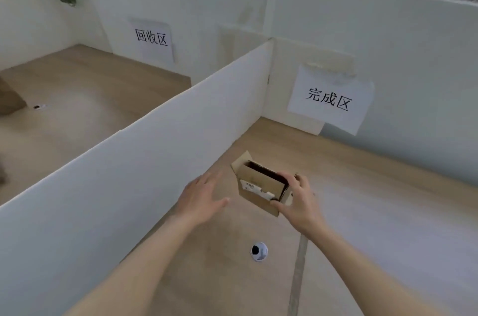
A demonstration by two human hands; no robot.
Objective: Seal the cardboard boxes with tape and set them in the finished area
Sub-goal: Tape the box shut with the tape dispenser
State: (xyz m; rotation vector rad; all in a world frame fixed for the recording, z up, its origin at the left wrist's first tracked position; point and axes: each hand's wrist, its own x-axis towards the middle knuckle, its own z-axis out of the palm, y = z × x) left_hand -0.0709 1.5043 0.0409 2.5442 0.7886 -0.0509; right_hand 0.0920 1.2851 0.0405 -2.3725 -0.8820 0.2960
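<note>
A small brown cardboard box with a white label on its side is held over the wooden tabletop, its top open and one flap sticking up at the left. My right hand grips the box's right end, thumb on the front face and fingers over the rim. My left hand hovers just left of the box with fingers spread and holds nothing. Both hands are in the section marked by a paper sign on the wall.
A tall white divider board runs diagonally on the left and splits the wooden table from another section with its own wall sign. A round cable hole sits in the tabletop near me. A brown box edge shows far left.
</note>
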